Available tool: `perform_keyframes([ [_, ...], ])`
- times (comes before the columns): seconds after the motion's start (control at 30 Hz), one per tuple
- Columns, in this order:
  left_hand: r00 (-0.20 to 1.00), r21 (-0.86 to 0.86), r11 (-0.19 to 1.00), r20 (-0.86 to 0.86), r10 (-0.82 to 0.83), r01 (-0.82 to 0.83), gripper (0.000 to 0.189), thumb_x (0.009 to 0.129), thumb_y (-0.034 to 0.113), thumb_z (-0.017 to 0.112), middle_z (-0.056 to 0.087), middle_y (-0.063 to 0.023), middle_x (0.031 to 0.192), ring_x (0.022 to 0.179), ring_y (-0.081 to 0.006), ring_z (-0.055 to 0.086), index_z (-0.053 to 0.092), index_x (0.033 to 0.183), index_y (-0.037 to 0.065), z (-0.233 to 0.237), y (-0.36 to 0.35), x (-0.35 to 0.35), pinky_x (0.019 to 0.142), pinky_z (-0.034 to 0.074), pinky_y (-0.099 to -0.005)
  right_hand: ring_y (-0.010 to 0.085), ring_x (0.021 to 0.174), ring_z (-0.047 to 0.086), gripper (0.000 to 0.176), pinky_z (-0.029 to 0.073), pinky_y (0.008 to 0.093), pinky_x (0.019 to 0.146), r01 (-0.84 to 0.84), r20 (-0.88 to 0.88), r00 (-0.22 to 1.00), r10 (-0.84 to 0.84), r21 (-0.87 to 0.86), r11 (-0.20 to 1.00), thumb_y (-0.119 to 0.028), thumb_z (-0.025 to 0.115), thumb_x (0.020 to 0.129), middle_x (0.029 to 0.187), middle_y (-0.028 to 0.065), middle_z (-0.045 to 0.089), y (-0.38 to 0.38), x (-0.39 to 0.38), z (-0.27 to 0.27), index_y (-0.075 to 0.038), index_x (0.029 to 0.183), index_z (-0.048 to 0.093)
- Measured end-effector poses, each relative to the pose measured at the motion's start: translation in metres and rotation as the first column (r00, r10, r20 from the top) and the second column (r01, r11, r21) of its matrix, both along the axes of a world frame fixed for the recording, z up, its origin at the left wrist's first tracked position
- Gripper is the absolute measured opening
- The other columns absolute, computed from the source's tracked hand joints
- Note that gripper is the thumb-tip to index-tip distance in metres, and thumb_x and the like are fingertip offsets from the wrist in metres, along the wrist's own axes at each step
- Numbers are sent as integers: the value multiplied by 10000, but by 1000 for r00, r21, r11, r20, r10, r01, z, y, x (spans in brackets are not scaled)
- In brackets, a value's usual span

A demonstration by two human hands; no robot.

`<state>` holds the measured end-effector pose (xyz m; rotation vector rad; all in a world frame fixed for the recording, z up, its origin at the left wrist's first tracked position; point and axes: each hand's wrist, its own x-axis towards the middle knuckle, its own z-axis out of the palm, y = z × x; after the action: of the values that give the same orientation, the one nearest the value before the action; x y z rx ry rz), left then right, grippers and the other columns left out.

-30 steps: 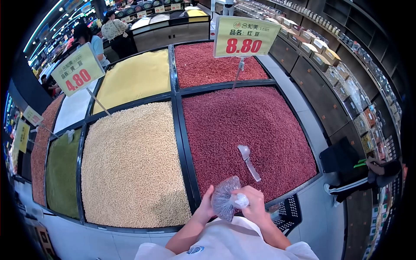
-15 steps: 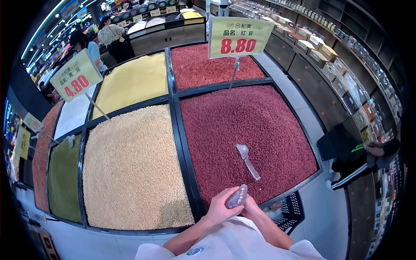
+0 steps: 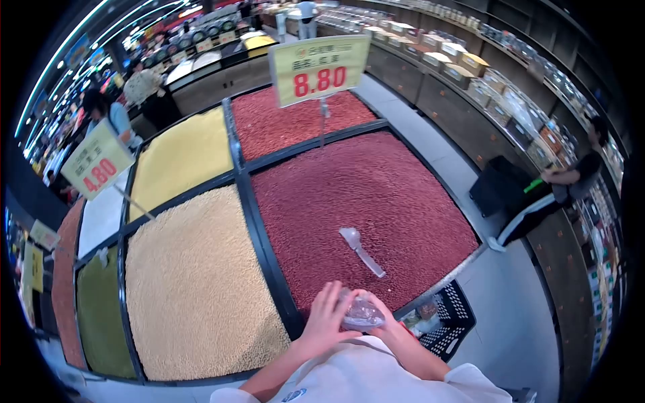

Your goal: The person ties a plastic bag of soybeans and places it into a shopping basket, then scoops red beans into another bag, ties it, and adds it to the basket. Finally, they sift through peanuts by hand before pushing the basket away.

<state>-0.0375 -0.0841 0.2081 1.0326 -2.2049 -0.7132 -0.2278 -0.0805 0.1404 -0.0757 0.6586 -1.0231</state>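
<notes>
In front of my chest, just past the near edge of a bin of red beans (image 3: 349, 181), both hands are on a clear, crinkled plastic bag (image 3: 363, 314). My left hand (image 3: 327, 314) presses against its left side with fairly straight fingers. On the other side, my right hand (image 3: 386, 322) grips the bag with curled fingers. Whether anything lies inside the bag I cannot make out. A translucent plastic scoop (image 3: 363, 254) rests on the beans beyond my hands, its handle slanting toward me.
Left of the red beans is a bin of pale yellow beans (image 3: 195, 289). Price signs (image 3: 320, 70) stand on stems above the bins. A black shopping basket (image 3: 453, 316) with items is at my right. A person (image 3: 571, 178) with a dark cart stands in the aisle.
The bag has gone from a narrow bunch to a wider shape between my hands. My left fingers have straightened. The view has shifted, bringing the person at right further into sight.
</notes>
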Motion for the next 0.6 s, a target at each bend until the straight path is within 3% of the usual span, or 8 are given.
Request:
perform_keyframes([
  [0.07, 884, 440, 898, -416, 212, -8, 758, 910, 393, 573, 345, -239, 1446, 1297, -359, 416, 193, 1491, 90, -23, 8, -2, 1020, 402, -460, 235, 1017, 620, 257, 516, 409, 899, 84, -185, 974, -129, -231, 969, -173, 554, 890, 1126, 116, 610, -11, 0, 28, -70, 1123, 579],
  [0.1, 693, 691, 691, -604, 393, 211, 706, 967, 409, 489, 382, -253, 1420, 1227, -361, 505, 152, 1493, 79, -32, 9, -4, 950, 485, -438, 223, 1011, 615, 291, 506, 379, 902, 97, -404, 891, -207, -277, 956, -142, 563, 860, 1108, 98, 609, -13, 0, 44, -60, 1139, 584],
  [0.13, 720, 892, 296, -452, 527, 343, 653, 1003, 518, 299, 496, -236, 1329, 1029, -359, 635, 157, 1487, 104, -40, 0, 0, 749, 580, -401, 204, 1034, 597, 342, 486, 354, 917, 43, -479, 844, -239, -384, 922, -91, 548, 836, 1133, 90, 598, -13, -2, 54, -47, 1174, 575],
  [0.17, 495, 676, 227, -691, 527, 701, 708, 960, 633, 260, 583, -229, 1205, 947, -378, 661, 213, 1473, 148, -47, 13, 1, 646, 587, -444, 184, 1056, 579, 399, 466, 328, 932, -33, -549, 792, -268, -476, 879, -40, 532, 812, 1157, 81, 586, -13, -3, 64, -33, 1209, 566],
  [0.23, 406, 467, -59, -690, 599, 882, 764, 904, 709, 296, 573, -206, 1225, 956, -394, 655, 268, 1454, 179, -40, 21, -3, 656, 588, -480, 183, 1205, 511, 550, 394, 328, 1028, -241, -637, 676, -371, -666, 706, 0, 483, 789, 1317, 104, 538, -4, 2, 96, -15, 1339, 480],
  [0.37, 376, 527, 32, -647, 663, 850, 797, 845, 749, 384, 521, -156, 1303, 1080, -386, 597, 361, 1410, 187, -32, 28, -9, 805, 547, -563, 295, 1244, 510, 644, 353, 383, 1085, -618, -743, 561, -366, -670, 412, -14, 464, 730, 1335, 167, 528, 10, 6, 113, -17, 1374, 447],
  [0.47, 464, 722, 198, -604, 648, 663, 863, 771, 780, 471, 470, -103, 1357, 1219, -343, 505, 405, 1382, 175, -19, 28, -19, 926, 474, -610, 315, 1262, 497, 528, 345, 413, 1091, -483, -705, 563, -431, -704, 520, -25, 463, 788, 1352, 188, 515, 19, 3, 87, -1, 1313, 521],
  [0.6, 453, 622, 546, -783, 426, 561, 883, 647, 392, 864, 410, -164, 1405, 1291, -308, 438, 438, 1374, 128, -25, 19, -14, 1054, 405, -461, 254, 1250, 507, 411, 360, 392, 1074, -125, -618, 716, -323, -569, 813, -51, 417, 899, 1360, 157, 522, 44, 2, 72, -2, 1280, 562],
])
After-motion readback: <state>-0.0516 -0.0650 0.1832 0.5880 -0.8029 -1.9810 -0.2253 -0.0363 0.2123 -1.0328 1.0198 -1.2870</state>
